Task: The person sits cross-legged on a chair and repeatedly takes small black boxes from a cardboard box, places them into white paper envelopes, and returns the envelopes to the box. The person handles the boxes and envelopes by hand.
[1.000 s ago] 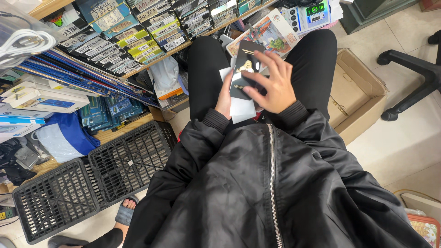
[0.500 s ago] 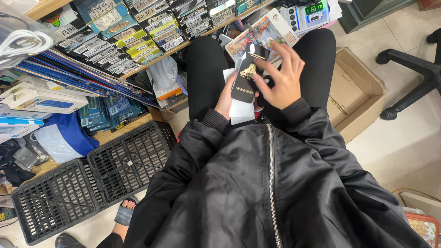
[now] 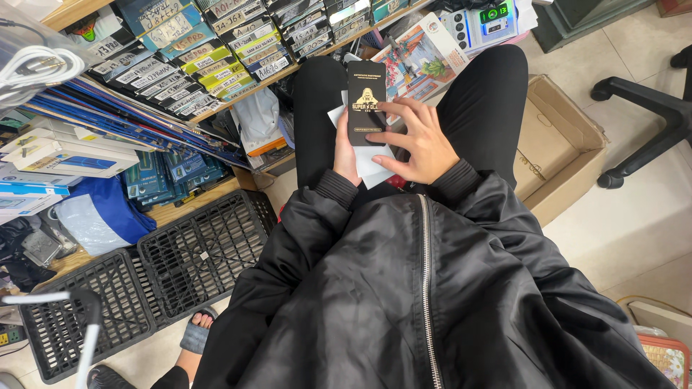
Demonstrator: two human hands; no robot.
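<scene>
Both hands' grips pinch one black packet [image 3: 366, 102]: left hand [image 3: 346, 153] behind, right hand [image 3: 418, 140] alongside.

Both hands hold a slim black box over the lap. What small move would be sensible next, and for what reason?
Probably slide the right hand fingertips to the box's upper end and try to open it there. The slim black box stands upright, looks closed, and rests against the left hand with white paper sheets behind it. The right fingers lie only on its lower edge, so the top is free.
</scene>
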